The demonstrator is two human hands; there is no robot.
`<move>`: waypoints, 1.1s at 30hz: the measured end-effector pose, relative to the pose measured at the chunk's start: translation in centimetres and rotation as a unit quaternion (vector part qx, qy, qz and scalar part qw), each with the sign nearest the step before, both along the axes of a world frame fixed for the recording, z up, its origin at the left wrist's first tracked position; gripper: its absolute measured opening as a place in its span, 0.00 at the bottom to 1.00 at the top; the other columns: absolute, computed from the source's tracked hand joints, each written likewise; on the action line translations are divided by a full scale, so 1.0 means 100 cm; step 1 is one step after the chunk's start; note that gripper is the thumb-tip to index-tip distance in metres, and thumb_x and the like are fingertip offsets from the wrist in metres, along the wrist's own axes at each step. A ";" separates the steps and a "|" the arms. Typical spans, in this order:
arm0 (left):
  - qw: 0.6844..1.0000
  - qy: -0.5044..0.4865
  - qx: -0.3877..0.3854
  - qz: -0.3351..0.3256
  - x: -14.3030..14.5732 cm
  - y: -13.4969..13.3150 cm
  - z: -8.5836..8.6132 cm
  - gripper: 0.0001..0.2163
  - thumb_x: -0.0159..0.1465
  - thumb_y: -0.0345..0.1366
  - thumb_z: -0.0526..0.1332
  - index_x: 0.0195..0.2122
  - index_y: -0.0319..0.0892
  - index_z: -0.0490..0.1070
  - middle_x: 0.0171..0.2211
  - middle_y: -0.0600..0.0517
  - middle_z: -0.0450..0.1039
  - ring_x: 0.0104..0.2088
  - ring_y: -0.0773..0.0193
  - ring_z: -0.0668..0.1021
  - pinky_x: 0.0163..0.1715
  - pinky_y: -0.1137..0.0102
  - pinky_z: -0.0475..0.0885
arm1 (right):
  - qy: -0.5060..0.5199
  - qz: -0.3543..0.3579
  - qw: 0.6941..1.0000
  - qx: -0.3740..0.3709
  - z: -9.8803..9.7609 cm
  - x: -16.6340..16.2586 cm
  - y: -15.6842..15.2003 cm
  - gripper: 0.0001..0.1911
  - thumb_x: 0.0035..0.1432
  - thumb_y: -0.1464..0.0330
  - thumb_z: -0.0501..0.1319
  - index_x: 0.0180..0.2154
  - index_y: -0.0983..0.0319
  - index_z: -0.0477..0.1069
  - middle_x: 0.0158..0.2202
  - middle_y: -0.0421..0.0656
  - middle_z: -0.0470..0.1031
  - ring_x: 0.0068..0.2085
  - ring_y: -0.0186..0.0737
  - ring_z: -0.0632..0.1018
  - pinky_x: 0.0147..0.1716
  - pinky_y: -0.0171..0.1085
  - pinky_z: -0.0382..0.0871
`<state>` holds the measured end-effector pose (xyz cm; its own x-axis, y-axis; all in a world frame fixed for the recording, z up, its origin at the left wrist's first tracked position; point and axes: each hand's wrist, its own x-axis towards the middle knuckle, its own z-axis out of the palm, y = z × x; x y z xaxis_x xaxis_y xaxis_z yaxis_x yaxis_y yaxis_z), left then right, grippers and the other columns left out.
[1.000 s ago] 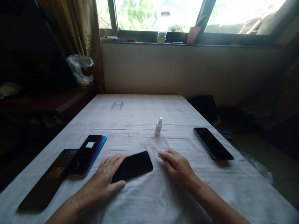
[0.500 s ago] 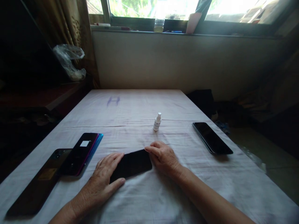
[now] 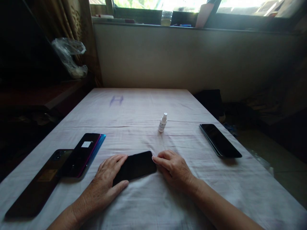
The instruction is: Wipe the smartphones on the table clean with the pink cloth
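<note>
A black smartphone lies flat on the white cloth, its dark face up. My left hand grips its left end, fingers along the far edge and thumb at the near edge. Beside the phone's right end, my right hand has its fingers curled in a pinch, the fingertip close to the corner. What these fingers hold, if anything, is hidden. Beyond the hands a small white dropper bottle stands upright with its cap on.
On the left, a dark phone lies partly under a stack of phones with a white sticker. More stacked phones lie near the table's right edge. The white-covered table reaches towards the wall. A plastic bag sits at far left.
My right hand has slid slightly right, off the phone's corner. The left hand keeps its grip. The whole view has shifted a little as the head moved.
</note>
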<state>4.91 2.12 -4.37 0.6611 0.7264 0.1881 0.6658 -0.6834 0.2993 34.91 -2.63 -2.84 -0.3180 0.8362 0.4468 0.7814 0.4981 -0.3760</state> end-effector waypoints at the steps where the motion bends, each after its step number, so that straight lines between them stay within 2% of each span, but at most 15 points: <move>1: 1.000 0.000 -0.001 -0.001 0.000 0.000 0.000 0.30 0.67 0.43 0.57 0.69 0.50 0.51 0.65 0.47 0.62 0.64 0.50 0.65 0.63 0.55 0.61 | 0.001 0.004 1.000 -0.001 0.001 0.000 -0.002 0.15 0.63 0.76 0.55 0.47 0.59 0.74 0.38 0.45 0.76 0.37 0.39 0.75 0.38 0.37 0.68; 10: 1.000 0.005 -0.015 -0.016 0.003 0.002 0.009 0.29 0.67 0.43 0.58 0.68 0.45 0.54 0.64 0.44 0.64 0.63 0.50 0.66 0.63 0.54 0.60 | 0.003 0.022 1.000 0.018 -0.002 0.002 -0.013 0.14 0.66 0.73 0.54 0.47 0.58 0.75 0.37 0.44 0.77 0.36 0.38 0.75 0.36 0.37 0.69; 16: 1.000 0.003 -0.015 -0.018 0.003 0.003 0.008 0.29 0.66 0.43 0.58 0.68 0.45 0.54 0.64 0.44 0.63 0.64 0.50 0.65 0.63 0.54 0.60 | -0.008 0.018 0.999 0.030 -0.004 0.000 0.000 0.16 0.63 0.76 0.54 0.46 0.58 0.76 0.37 0.44 0.77 0.36 0.38 0.75 0.36 0.37 0.69; 33: 0.999 -0.024 0.038 -0.030 0.002 0.004 0.004 0.30 0.65 0.42 0.60 0.67 0.46 0.54 0.62 0.45 0.66 0.61 0.50 0.68 0.61 0.55 0.64 | -0.015 -0.035 0.999 0.027 -0.006 -0.008 0.034 0.14 0.63 0.75 0.56 0.43 0.58 0.78 0.37 0.45 0.78 0.36 0.39 0.76 0.37 0.36 0.70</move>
<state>5.15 2.49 -3.95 0.6920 0.6680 0.2736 0.6085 -0.7437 0.2768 34.09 0.80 -3.40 -0.2741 0.8321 0.4823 0.8257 0.4607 -0.3256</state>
